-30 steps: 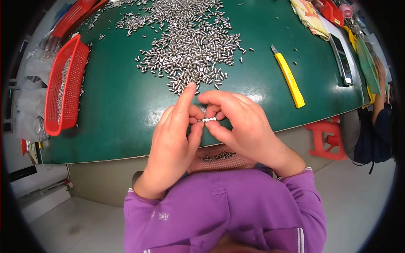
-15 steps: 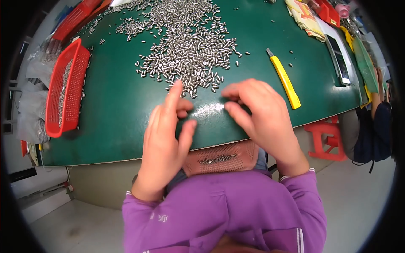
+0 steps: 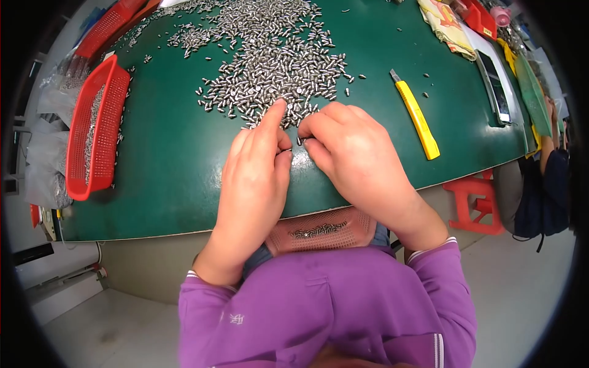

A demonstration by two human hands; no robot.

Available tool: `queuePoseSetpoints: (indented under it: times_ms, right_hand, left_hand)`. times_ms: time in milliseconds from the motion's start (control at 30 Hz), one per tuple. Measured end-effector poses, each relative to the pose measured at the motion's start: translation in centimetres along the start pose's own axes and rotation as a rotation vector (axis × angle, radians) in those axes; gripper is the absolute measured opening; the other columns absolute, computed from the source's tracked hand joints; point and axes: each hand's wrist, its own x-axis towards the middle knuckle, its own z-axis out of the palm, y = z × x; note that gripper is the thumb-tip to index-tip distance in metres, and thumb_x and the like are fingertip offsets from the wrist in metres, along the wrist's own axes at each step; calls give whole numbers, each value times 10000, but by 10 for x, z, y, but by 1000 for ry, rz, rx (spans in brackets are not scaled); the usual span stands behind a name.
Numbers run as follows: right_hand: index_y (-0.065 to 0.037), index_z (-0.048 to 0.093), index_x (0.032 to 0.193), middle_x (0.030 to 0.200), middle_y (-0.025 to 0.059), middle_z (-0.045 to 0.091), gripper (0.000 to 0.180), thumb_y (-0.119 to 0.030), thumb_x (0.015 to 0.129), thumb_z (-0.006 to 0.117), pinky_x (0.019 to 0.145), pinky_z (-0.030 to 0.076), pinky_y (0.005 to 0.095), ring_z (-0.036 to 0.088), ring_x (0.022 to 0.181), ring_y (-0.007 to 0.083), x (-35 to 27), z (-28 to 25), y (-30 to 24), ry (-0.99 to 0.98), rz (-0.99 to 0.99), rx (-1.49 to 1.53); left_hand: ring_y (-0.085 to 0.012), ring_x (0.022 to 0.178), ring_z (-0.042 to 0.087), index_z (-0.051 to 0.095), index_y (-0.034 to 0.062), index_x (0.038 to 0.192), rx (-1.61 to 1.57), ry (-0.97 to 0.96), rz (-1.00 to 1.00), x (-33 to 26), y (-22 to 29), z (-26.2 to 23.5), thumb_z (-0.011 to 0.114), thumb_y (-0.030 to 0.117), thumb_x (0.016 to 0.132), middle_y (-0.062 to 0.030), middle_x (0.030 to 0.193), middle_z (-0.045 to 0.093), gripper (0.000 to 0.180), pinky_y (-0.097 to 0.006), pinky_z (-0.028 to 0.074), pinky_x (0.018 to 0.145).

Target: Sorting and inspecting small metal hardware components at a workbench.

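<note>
A heap of small, shiny metal pieces with pointed ends [image 3: 270, 67] spreads over the green tabletop in front of me. At the heap's near edge my right hand [image 3: 362, 153] pinches one small metal piece [image 3: 300, 141] between thumb and forefinger. Close beside it, my left hand [image 3: 254, 172] has its forefinger stretched toward the heap. Its thumb is pressed against the other fingers, and a tiny dark bit shows at the tips, too small to name. In my lap, below the table edge, rests a pink mesh basket [image 3: 288, 244] with several metal pieces in it.
A red perforated basket [image 3: 75, 153] holding metal pieces stands on the left. A yellow utility knife [image 3: 417, 119] lies to the right of the heap, with a phone [image 3: 492, 86] and a patterned cloth [image 3: 446, 27] farther right. Beyond the table edge stands a red stool [image 3: 472, 205].
Both hands have moved together at the heap's near edge. My right hand has shifted left and now pinches a metal piece; the left thumb and fingers have closed.
</note>
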Motion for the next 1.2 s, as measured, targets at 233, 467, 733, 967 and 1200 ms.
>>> queuePoseSetpoints:
  times_ms: [233, 467, 733, 967, 1200]
  right_hand:
    - [-37, 598, 899, 863, 131, 555, 106, -6, 815, 654, 716, 490, 433, 568, 821, 337, -11, -10, -3, -50, -38, 120]
    - [-36, 629, 964, 880, 122, 574, 190, 25, 789, 675, 726, 486, 432, 575, 812, 337, -20, -8, -6, -75, -91, 283]
    - [-36, 627, 972, 903, 115, 598, 221, 22, 775, 708, 760, 490, 432, 586, 831, 337, -22, -9, -8, -17, -48, 246]
    - [-43, 631, 952, 894, 108, 571, 221, -3, 760, 734, 764, 480, 412, 571, 848, 316, -22, -9, -11, -65, -29, 219]
    - [-43, 635, 929, 881, 104, 560, 204, -20, 758, 744, 756, 478, 409, 562, 837, 307, -24, -8, -11, -55, -30, 208]
  left_hand:
    - [-257, 858, 612, 487, 13, 1450, -134, -49, -61, -16, 2, -8, 694, -107, 801, -87, 912, 621, 692, -392, 513, 790]
    - [-230, 851, 615, 448, 51, 1506, -226, -112, -107, -25, 6, -9, 719, -116, 779, -77, 956, 628, 793, -368, 524, 788]
    - [-214, 848, 609, 422, 54, 1531, -240, -107, -99, -26, 6, -11, 708, -132, 777, -77, 974, 625, 827, -359, 528, 799]
    - [-218, 847, 607, 416, 39, 1530, -231, -109, -87, -26, 4, -11, 693, -142, 780, -77, 972, 624, 820, -359, 528, 792]
    - [-225, 850, 607, 399, 38, 1539, -241, -119, -72, -27, 4, -12, 659, -154, 794, -82, 972, 626, 812, -362, 531, 792]
